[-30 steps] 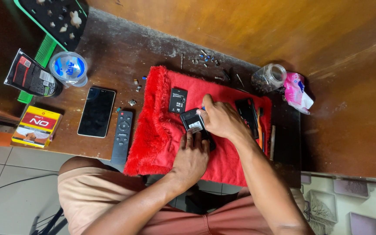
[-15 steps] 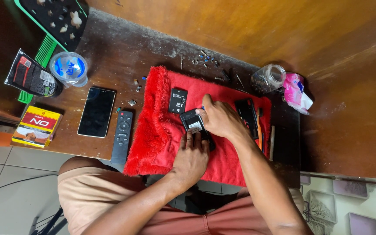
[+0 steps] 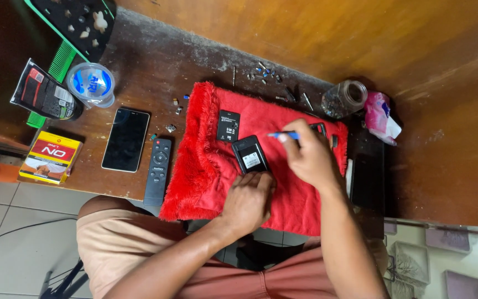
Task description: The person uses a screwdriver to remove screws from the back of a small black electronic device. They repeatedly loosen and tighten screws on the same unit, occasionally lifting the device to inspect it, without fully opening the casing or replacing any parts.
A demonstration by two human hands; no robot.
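Hands: two; the left hand [image 3: 248, 200] presses its fingers on the near end of a small black device [image 3: 249, 155]; the right hand [image 3: 307, 156] is pinched together on a thin blue tool [image 3: 283, 135].
Device: one, open-backed, lying flat near the middle of the red cloth [image 3: 294, 205], with a pale label showing.
Black parts on cloth: one flat rectangular piece [image 3: 228, 126] just beyond the device; another dark piece [image 3: 319, 128] past the right hand, mostly hidden.
Phones: one black smartphone [image 3: 125, 139], screen dark, left of the cloth.
Remotes: one dark remote [image 3: 157, 171] between smartphone and cloth.
Small loose bits: a scatter [image 3: 264, 72] beyond the cloth, too small to count.
Surface: worn dark wooden tabletop [image 3: 156, 72] against a wooden wall [image 3: 360, 39]; tiled floor [image 3: 6, 210] below.
Around: a capped plastic cup [image 3: 91, 84], a yellow box [image 3: 51, 156], a dark pouch [image 3: 44, 94], a green tray [image 3: 78, 22], a glass jar [image 3: 344, 98], a pink wrapper [image 3: 380, 115].
In the way: the right hand covers the cloth's far right part.
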